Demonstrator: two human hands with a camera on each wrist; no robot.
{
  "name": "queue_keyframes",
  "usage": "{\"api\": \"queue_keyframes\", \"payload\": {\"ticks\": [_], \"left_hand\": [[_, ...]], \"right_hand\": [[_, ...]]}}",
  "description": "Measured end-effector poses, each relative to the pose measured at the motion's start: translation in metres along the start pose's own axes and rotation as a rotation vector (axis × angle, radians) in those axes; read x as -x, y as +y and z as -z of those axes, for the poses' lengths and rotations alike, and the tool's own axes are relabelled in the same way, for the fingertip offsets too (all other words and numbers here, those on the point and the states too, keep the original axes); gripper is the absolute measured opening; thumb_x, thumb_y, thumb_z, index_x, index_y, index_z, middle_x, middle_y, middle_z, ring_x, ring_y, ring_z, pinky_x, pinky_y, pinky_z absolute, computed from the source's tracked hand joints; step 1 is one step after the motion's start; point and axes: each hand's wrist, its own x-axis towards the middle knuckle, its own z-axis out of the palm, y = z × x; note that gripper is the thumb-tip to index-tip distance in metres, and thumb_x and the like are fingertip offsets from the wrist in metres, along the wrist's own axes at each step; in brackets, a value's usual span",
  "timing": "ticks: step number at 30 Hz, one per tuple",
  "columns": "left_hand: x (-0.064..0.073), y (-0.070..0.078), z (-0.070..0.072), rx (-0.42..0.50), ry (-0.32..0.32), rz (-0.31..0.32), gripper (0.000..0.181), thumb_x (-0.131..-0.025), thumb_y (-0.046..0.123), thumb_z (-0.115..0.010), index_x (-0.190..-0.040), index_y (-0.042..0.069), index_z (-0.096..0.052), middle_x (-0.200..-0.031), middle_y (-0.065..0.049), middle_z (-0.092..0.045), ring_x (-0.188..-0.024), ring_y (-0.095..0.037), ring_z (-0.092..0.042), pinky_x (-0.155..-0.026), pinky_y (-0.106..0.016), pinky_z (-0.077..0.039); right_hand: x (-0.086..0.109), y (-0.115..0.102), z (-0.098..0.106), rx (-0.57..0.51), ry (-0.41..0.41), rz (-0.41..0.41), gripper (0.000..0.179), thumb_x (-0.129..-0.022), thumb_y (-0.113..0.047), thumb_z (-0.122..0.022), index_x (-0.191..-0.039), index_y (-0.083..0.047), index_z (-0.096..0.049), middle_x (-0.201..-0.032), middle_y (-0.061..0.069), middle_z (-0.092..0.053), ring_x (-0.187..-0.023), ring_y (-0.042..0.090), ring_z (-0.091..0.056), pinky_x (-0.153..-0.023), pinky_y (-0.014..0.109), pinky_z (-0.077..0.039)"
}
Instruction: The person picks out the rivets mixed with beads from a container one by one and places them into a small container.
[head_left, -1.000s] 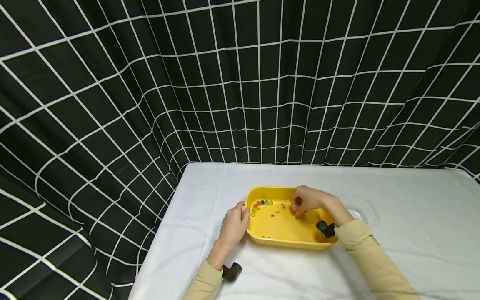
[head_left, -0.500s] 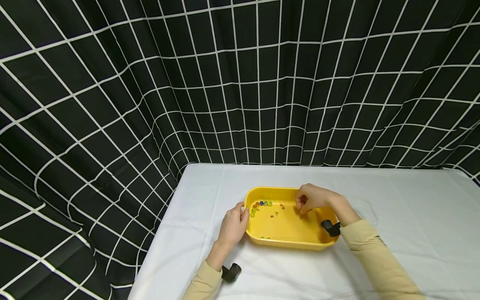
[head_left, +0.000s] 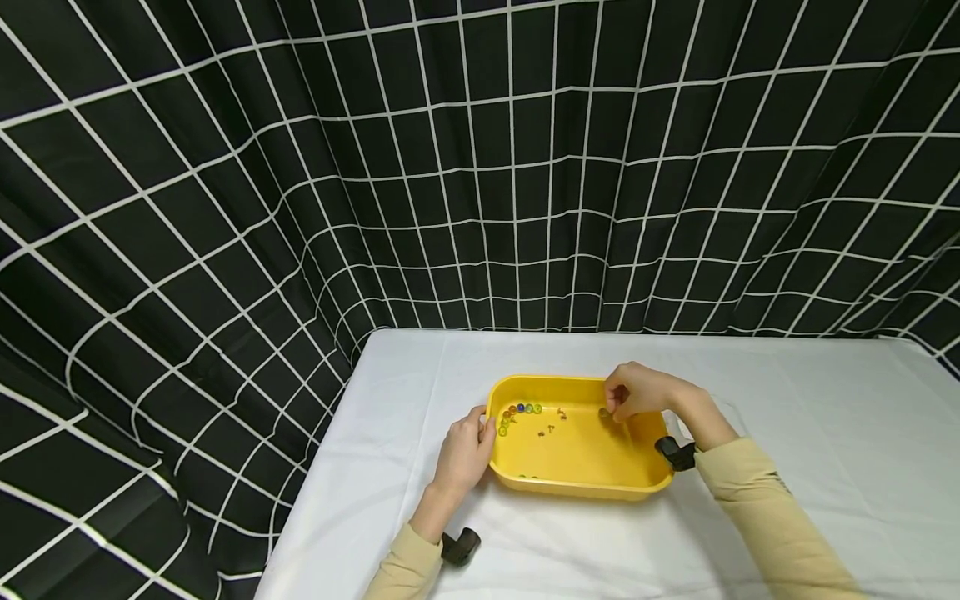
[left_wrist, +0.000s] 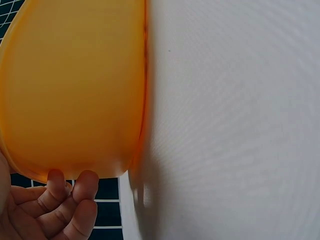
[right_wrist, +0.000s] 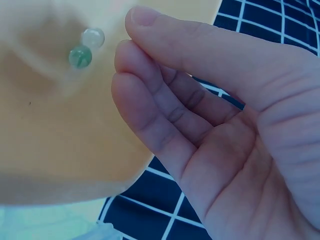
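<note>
A yellow plastic tub [head_left: 577, 458] stands on the white-covered table. My left hand [head_left: 461, 450] grips its left end, fingers [left_wrist: 86, 185] curled at the outer edge. Inside the tub my right hand [head_left: 637, 392] is over the right half, fingers bent in toward the thumb; whether something is pinched there I cannot tell. A green marble [right_wrist: 80, 56] and a paler marble [right_wrist: 93, 38] lie near its fingertips. Several coloured marbles, among them a blue marble [head_left: 521, 408], line the far left corner. Tiny brownish pieces [head_left: 551, 429] are scattered on the tub floor.
A clear plastic container [head_left: 727, 408] lies right of the tub, partly behind the right forearm. White cloth covers the table [head_left: 825, 467]. A black curtain with a white grid [head_left: 525, 192] hangs behind and to the left.
The right hand has moved right across the tub, away from the tiny pieces. A small dark-olive spot now shows beside its fingertips. The left hand keeps its hold on the tub.
</note>
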Motion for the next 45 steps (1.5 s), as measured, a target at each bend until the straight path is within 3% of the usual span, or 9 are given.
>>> {"api": "queue_keyframes", "payload": {"ticks": [22, 38, 45], "left_hand": [[0.001, 0.0, -0.003, -0.013, 0.014, -0.007, 0.032, -0.094, 0.013, -0.05, -0.115, -0.011, -0.057, -0.054, 0.006, -0.038, -0.043, -0.002, -0.033, -0.04, -0.018, -0.03], [0.001, 0.001, -0.002, -0.02, 0.015, -0.006, 0.031, -0.094, 0.013, -0.051, -0.114, -0.01, -0.057, -0.055, 0.006, -0.04, -0.044, -0.003, -0.034, -0.041, -0.019, -0.031], [0.0, -0.003, -0.002, -0.013, 0.0, -0.02, 0.031, -0.095, 0.013, -0.049, -0.114, -0.01, -0.057, -0.056, 0.006, -0.043, -0.044, -0.002, -0.037, -0.04, -0.018, -0.033]], "right_hand": [[0.023, 0.01, 0.011, 0.008, 0.085, 0.008, 0.014, -0.073, 0.005, -0.071, -0.069, -0.004, -0.06, -0.064, -0.002, -0.053, -0.059, 0.008, -0.045, -0.055, 0.021, -0.04], [0.044, 0.012, 0.02, -0.043, 0.105, -0.04, 0.014, -0.072, 0.007, -0.068, -0.071, -0.003, -0.059, -0.067, 0.0, -0.053, -0.06, 0.01, -0.047, -0.055, 0.022, -0.044], [0.05, 0.013, 0.023, -0.082, 0.099, -0.097, 0.011, -0.074, 0.007, -0.067, -0.074, -0.001, -0.06, -0.068, 0.004, -0.056, -0.06, 0.014, -0.049, -0.056, 0.024, -0.046]]}}
